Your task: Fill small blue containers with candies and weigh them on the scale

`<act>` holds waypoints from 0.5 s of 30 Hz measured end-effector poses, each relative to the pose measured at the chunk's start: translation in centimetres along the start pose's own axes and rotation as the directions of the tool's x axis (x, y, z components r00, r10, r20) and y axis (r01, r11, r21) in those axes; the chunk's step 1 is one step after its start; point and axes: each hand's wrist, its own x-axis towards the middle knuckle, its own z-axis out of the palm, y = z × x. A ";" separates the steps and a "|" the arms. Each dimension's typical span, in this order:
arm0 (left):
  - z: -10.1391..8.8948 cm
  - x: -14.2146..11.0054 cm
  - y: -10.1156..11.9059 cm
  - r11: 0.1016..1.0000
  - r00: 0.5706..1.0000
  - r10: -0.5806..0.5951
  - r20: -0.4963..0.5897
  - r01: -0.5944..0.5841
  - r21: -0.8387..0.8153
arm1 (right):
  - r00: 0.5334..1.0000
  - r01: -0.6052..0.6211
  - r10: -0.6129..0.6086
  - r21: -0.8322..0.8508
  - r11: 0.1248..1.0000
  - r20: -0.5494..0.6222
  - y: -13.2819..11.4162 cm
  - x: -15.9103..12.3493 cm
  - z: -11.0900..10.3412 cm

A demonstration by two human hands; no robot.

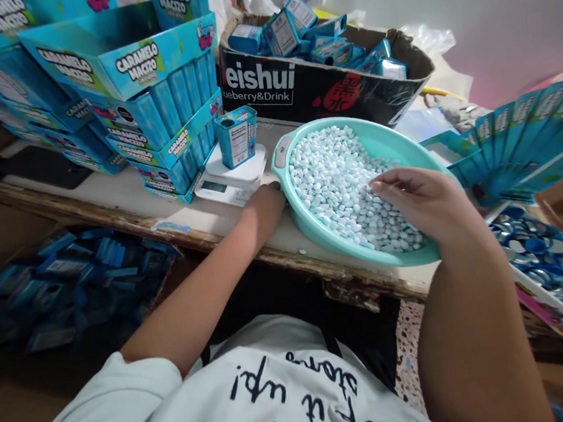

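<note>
A turquoise plastic bowl [404, 132] holds a heap of small pale blue-white candies [331, 179]. My right hand [418, 200] is over the heap, thumb and fingers pinched together at its surface; what they hold, if anything, is too small to make out. At the bowl's left side is my left hand [271, 202], close to the rim, with its fingers mostly hidden there. Just beyond it stands a white digital scale [231, 188]. One small blue candy box [238, 138] rests upright on the scale's plate.
Stacked blue display boxes [145, 64] rise at the left. A black carton [267, 78] of small blue boxes stands behind the bowl. Fanned blue cardboard [530, 138] and a tray of blue-and-silver pieces [558, 262] are at the right. More blue boxes [77, 273] lie below the table's edge.
</note>
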 end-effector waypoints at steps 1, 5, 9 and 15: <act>-0.2 -0.5 0.3 1.000 1.000 0.000 0.010 0.000 0.011 | 1.000 -0.002 0.002 -0.001 1.000 -0.003 0.0 0.0 0.0; -1.5 -2.6 1.0 0.998 0.997 0.049 0.058 -0.051 0.035 | 1.000 -0.027 0.027 -0.006 1.000 0.014 0.1 0.0 0.0; -2.4 -3.8 1.4 0.996 0.995 0.076 0.057 -0.078 0.035 | 0.999 -0.022 0.022 -0.003 1.000 0.029 0.2 0.1 0.0; -2.1 -3.5 1.2 0.997 1.000 -0.002 -0.028 0.000 -0.076 | 0.999 0.022 -0.022 0.003 1.000 0.033 -0.5 -0.1 -0.4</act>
